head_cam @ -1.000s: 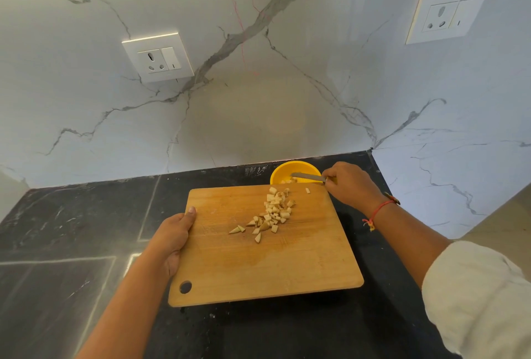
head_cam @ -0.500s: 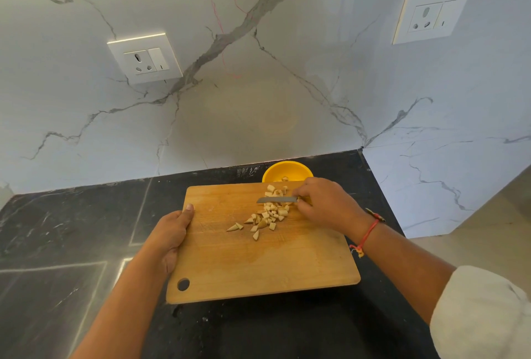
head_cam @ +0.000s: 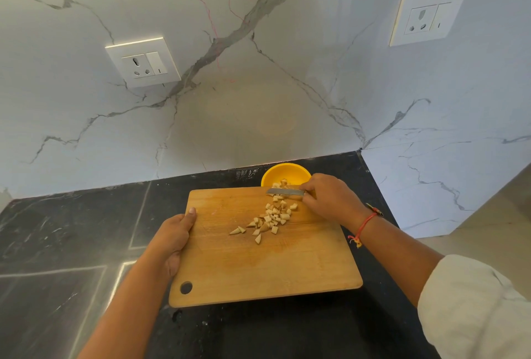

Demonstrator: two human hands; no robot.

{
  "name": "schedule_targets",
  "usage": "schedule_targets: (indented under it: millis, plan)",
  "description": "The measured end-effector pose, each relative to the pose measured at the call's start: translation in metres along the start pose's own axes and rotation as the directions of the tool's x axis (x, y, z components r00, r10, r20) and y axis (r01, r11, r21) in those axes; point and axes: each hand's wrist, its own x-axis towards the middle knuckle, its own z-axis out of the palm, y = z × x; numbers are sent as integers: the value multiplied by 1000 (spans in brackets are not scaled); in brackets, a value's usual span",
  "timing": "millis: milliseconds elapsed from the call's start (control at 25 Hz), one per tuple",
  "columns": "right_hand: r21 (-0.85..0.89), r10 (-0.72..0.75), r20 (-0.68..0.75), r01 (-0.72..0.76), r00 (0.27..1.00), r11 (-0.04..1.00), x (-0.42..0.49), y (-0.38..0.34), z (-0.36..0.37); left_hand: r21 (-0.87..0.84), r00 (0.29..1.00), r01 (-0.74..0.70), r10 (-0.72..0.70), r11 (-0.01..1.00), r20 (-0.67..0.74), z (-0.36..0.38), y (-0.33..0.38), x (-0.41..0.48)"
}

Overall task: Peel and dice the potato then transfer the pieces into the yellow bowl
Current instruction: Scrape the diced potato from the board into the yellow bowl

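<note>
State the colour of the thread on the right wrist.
Red, with a yellow tassel: the wrist thread, head view.

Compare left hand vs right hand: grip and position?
The left hand grips the left edge of the cutting board, thumb on top; the right hand holds the knife. The left hand is at the board's left side; the right hand at its far right corner, beside the yellow bowl. The right wrist wears a red thread; the left shows none. Shared: both grip something at the board.

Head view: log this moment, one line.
left hand grips cutting board | right hand holds knife by yellow bowl | potato pieces on board
</note>
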Motion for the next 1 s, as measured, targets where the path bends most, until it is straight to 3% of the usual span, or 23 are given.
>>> schedule_targets:
  millis: [440, 680, 1000]
  plan:
    - [50, 126, -75, -122, 989, 991, 19, 12, -15, -1, 1000, 5, -5, 1000, -1, -1, 0, -4]
    - [61, -65, 41, 63, 997, 996, -7, -5, -16, 1, 1000, -4, 4, 1000, -4, -4, 3, -5]
    - [-54, -1, 4, 1, 1000, 999, 17, 10, -10, -1, 1000, -1, 1, 1000, -8, -6, 1, -7]
